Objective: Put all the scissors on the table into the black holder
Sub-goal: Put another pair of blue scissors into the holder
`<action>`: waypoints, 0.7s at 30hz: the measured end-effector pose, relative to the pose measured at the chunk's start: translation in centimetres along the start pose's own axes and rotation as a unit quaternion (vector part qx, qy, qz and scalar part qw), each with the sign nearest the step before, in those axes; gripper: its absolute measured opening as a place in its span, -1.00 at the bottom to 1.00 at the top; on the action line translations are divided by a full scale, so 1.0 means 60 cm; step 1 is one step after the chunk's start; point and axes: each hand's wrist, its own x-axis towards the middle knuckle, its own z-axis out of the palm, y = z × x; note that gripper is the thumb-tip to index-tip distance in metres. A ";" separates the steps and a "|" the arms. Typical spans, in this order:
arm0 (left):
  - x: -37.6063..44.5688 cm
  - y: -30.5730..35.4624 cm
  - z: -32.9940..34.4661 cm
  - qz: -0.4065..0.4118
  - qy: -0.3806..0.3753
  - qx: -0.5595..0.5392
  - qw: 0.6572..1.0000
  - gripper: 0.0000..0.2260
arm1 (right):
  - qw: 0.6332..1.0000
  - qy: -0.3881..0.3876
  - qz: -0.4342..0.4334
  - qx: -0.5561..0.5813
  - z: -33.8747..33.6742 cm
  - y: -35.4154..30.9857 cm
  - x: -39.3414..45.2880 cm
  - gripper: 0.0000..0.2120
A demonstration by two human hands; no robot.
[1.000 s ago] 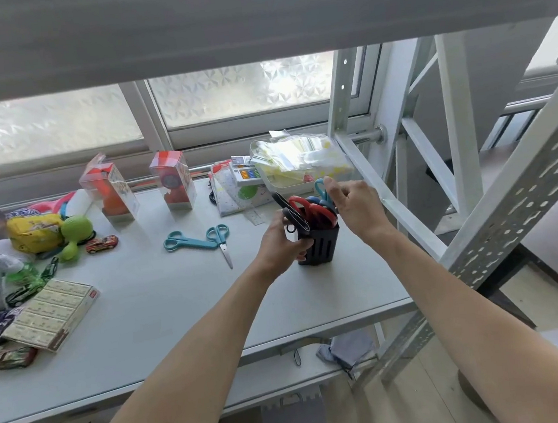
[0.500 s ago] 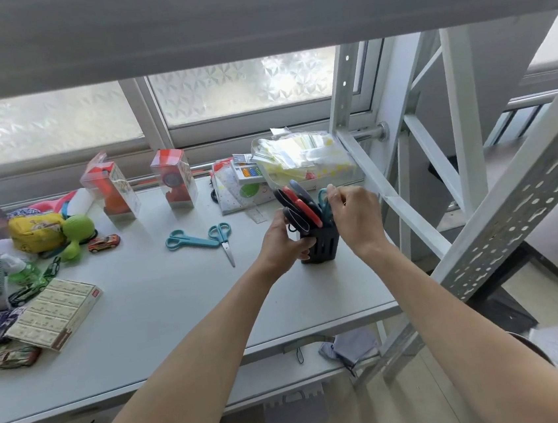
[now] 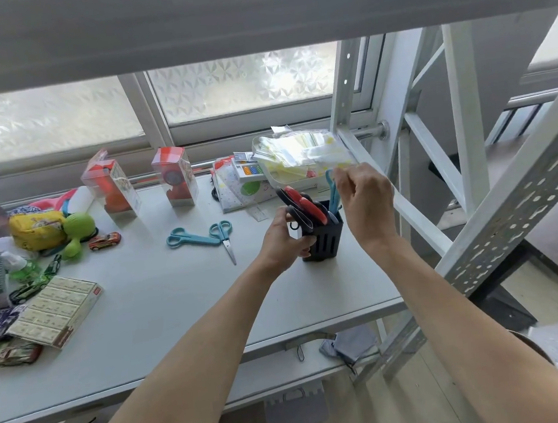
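The black holder (image 3: pixel 323 241) stands on the grey table (image 3: pixel 177 308), right of centre. My left hand (image 3: pixel 284 241) grips its left side. Red-and-black scissors (image 3: pixel 304 205) lean out of it to the left. A teal pair (image 3: pixel 332 188) stands in its right side, handles up, and the fingertips of my right hand (image 3: pixel 366 202) pinch the top handle. Two more scissors lie flat to the left: a teal pair in a sheath (image 3: pixel 191 237) and a small teal-handled pair (image 3: pixel 225 239) with bare blades pointing toward me.
A clear tray of plastic bags (image 3: pixel 300 161) sits just behind the holder. A white metal rack post (image 3: pixel 404 205) slants close on the right. Two clear toy boxes (image 3: pixel 174 177), a green plush, a toy car (image 3: pixel 105 241) and a flat carton (image 3: pixel 57 310) fill the left side.
My right hand has risen a little and the teal scissors' handles now stand higher above the holder. My left hand has stayed on the holder.
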 end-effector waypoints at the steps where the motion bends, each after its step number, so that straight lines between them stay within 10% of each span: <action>1: 0.000 0.001 0.000 0.000 0.001 -0.001 1.000 -0.54 | 1.000 -0.024 0.008 -0.001 0.008 0.004 -0.007 -0.59; 11: -0.003 0.006 -0.001 -0.008 -0.001 -0.016 1.000 -0.52 | 0.973 -0.164 0.156 0.053 0.042 0.030 -0.025 -0.78; 16: -0.004 -0.021 -0.023 -0.010 0.002 0.000 1.000 -0.42 | 0.984 -0.037 0.157 0.075 0.028 0.013 -0.050 -0.76; 21: -0.010 -0.087 -0.099 -0.068 0.220 0.049 0.972 -0.67 | 0.983 0.027 0.018 0.181 0.019 -0.046 -0.138 -0.74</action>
